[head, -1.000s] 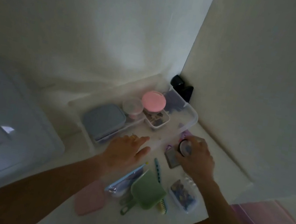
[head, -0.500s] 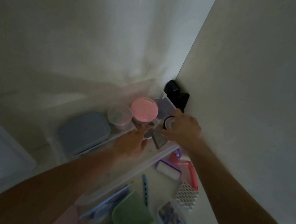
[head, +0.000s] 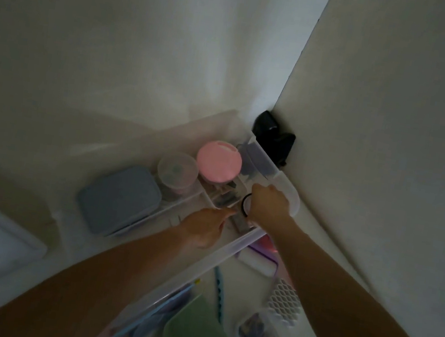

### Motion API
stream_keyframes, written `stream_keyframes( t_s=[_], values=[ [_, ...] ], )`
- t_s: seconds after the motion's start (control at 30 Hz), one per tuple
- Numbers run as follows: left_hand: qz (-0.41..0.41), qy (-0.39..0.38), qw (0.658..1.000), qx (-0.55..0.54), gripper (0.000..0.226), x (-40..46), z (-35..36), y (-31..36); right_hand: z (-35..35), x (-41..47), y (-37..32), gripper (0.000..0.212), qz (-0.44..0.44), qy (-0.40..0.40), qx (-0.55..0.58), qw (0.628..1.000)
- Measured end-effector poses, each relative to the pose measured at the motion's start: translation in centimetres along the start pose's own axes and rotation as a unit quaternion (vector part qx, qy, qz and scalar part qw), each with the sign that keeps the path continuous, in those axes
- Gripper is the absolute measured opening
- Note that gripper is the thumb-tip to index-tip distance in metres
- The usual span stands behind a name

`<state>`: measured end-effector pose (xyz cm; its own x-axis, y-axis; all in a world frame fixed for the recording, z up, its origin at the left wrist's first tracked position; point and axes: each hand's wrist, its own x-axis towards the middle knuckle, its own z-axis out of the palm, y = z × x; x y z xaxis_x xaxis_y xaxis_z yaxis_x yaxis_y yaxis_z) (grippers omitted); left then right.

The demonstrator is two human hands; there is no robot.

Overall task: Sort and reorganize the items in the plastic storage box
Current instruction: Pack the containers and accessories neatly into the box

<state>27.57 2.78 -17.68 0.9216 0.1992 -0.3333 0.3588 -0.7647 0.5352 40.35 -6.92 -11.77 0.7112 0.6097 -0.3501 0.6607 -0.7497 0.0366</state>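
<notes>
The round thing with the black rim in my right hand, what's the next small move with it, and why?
Probably lower it to the floor of the clear storage box and let go. Your right hand already holds the round thing inside the box, beside the small tray below the pink lid, and your left hand reaches toward the same spot.

Dim, murky light; soft shadows on walls; slight motion blur; wide-angle bending at edges.

Since a second ago, our right hand (head: 267, 206) carries the round black-rimmed item (head: 244, 208) off the table (head: 241, 296) into the storage box (head: 289, 192), near its right corner.
</notes>
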Motion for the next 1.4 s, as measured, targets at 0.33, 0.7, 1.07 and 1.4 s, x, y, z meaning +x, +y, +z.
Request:
stream_keyframes(
  t_s=[0.33, 0.7, 1.07, 1.4],
  values=[
    [0.043, 0.141, 0.989, 0.011, 0.048, -5.3, -1.9, 2.5, -1.9, -8.5, 1.1, 0.027, 0.014, 0.209, 0.224, 0.952],
    [0.253, 0.200, 0.919, 0.228, 0.053, -14.0, 2.4, 4.8, 7.3, -20.8, 5.0, 0.026, 0.162, 0.183, 0.376, 0.894],
    [0.237, 0.074, 0.944, 0.217, 0.048, -15.2, 7.5, 3.9, 17.9, -24.2, 5.7, 0.064, 0.308, -0.060, 0.447, 0.838],
    [0.037, -0.056, 0.997, -0.024, 0.060, -14.6, 6.7, 6.1, 14.1, -27.0, 5.7, 0.047, 0.266, 0.058, 0.580, 0.768]
  ],
)
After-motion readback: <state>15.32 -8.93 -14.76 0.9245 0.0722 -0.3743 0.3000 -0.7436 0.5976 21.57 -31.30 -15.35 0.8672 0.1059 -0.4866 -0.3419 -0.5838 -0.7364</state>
